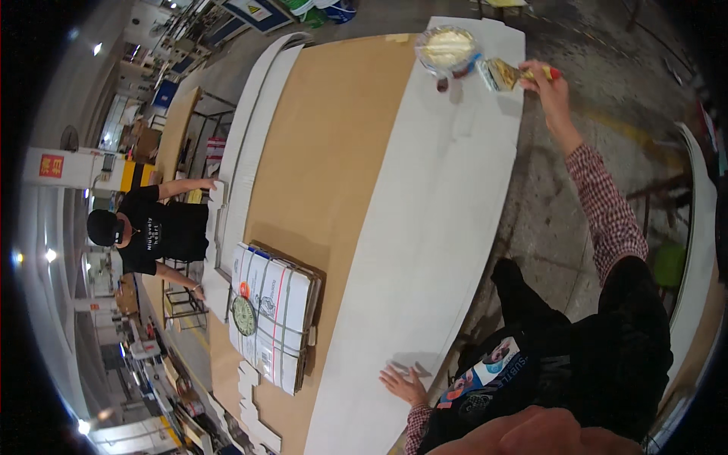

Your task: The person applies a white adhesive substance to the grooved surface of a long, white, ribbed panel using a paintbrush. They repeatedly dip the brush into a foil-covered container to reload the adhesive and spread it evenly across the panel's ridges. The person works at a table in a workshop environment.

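Right fingers [540,74] close round a brush [502,74], a bowl [422,61] just beyond; left fingers [393,381] spread over white board [409,265]. Brushing looks unfinished, coverage unclear.

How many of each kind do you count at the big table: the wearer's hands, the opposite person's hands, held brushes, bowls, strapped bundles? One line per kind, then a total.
Wearer's hands: 2 (left hand, right hand)
Opposite person's hands: 2
Held brush: 1
Bowl: 1
Strapped bundle: 1
Total: 7
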Demonstrator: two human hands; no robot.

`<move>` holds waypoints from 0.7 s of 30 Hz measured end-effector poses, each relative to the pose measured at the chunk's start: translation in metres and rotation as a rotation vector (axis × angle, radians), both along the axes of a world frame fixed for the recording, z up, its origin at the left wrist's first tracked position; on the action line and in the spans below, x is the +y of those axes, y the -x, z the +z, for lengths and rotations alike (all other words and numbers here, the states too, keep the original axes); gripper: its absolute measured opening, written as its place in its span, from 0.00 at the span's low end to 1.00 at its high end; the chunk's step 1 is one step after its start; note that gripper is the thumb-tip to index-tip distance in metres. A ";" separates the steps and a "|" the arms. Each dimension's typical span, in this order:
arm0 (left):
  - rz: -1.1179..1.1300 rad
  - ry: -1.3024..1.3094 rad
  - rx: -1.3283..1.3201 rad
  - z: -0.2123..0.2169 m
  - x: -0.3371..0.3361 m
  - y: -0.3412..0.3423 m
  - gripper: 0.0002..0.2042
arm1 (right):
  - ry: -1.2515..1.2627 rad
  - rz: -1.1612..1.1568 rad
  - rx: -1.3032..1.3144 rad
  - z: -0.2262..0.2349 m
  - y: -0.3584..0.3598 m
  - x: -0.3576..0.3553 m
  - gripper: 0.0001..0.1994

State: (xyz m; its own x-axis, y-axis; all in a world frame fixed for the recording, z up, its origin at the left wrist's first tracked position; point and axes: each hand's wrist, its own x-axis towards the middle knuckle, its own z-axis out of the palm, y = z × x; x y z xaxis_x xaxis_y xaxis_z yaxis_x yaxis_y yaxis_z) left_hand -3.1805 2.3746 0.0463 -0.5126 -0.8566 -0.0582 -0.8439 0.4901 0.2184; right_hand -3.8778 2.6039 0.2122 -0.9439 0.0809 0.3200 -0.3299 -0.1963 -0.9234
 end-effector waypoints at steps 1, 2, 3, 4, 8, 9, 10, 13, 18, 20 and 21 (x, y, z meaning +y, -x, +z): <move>0.065 -0.048 -0.019 -0.002 0.003 0.013 0.35 | -0.095 0.029 0.054 0.006 0.041 -0.008 0.14; 0.132 -0.096 -0.041 -0.001 0.005 0.024 0.34 | -0.187 0.060 0.106 0.010 0.078 -0.018 0.14; 0.197 -0.153 -0.063 -0.002 0.010 0.034 0.33 | -0.287 0.089 0.159 0.013 0.111 -0.027 0.15; 0.205 -0.130 -0.048 -0.002 0.011 0.042 0.31 | -0.356 0.141 0.148 0.012 0.140 -0.041 0.15; 0.194 -0.004 -0.038 -0.014 0.004 0.047 0.27 | -0.669 0.240 0.168 -0.001 0.226 -0.090 0.17; 0.199 -0.046 -0.024 -0.017 0.006 0.050 0.27 | -0.763 0.238 0.189 -0.004 0.240 -0.098 0.18; 0.207 -0.086 -0.017 -0.014 0.006 0.048 0.27 | -0.759 0.272 0.205 -0.007 0.242 -0.108 0.12; 0.201 -0.147 0.007 -0.011 0.001 0.041 0.27 | -0.951 0.216 0.370 -0.023 0.262 -0.130 0.16; 0.286 -0.310 0.012 -0.009 -0.003 0.051 0.30 | -1.098 0.215 0.341 -0.062 0.276 -0.142 0.15; 0.271 -0.297 0.002 -0.009 -0.003 0.050 0.30 | -1.133 0.220 0.349 -0.066 0.278 -0.148 0.15; 0.262 -0.292 -0.004 -0.007 -0.004 0.050 0.30 | -1.153 0.221 0.352 -0.066 0.278 -0.152 0.15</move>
